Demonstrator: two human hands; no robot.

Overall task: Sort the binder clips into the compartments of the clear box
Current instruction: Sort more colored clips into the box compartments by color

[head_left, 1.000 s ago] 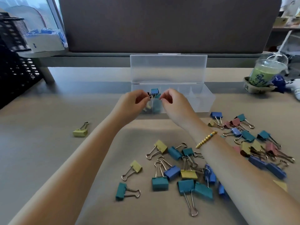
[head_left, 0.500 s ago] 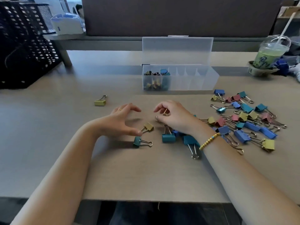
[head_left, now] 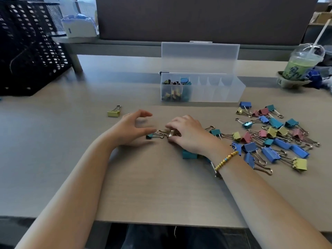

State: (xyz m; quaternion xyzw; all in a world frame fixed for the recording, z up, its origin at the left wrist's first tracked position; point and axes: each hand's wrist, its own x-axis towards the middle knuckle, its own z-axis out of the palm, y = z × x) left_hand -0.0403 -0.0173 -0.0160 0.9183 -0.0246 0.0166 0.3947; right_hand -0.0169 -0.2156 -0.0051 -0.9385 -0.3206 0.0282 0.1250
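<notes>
The clear box [head_left: 224, 92] stands at the back of the table with its lid [head_left: 200, 53] upright. Its leftmost compartments hold yellow, dark and teal clips; the others look empty. My left hand [head_left: 131, 129] hovers with spread, curved fingers, its thumb tip touching a small teal binder clip [head_left: 149, 136]. Just right of it, my right hand [head_left: 186, 134] curls its fingers over a yellow binder clip [head_left: 172, 134] on the table. A loose pile of binder clips [head_left: 269, 135] in blue, teal, yellow and pink lies to the right. A teal clip [head_left: 189, 154] peeks out under my right wrist.
A lone yellow clip [head_left: 113, 112] lies left of my hands. A black mesh basket [head_left: 28, 51] fills the left back. A green drink cup [head_left: 301, 67] with a straw stands at the far right. The table's front edge [head_left: 161, 222] is close to me.
Both hands left the box and came down to the clips nearer me. My right hand has closed over a yellow clip; my left thumb now reaches the teal one.
</notes>
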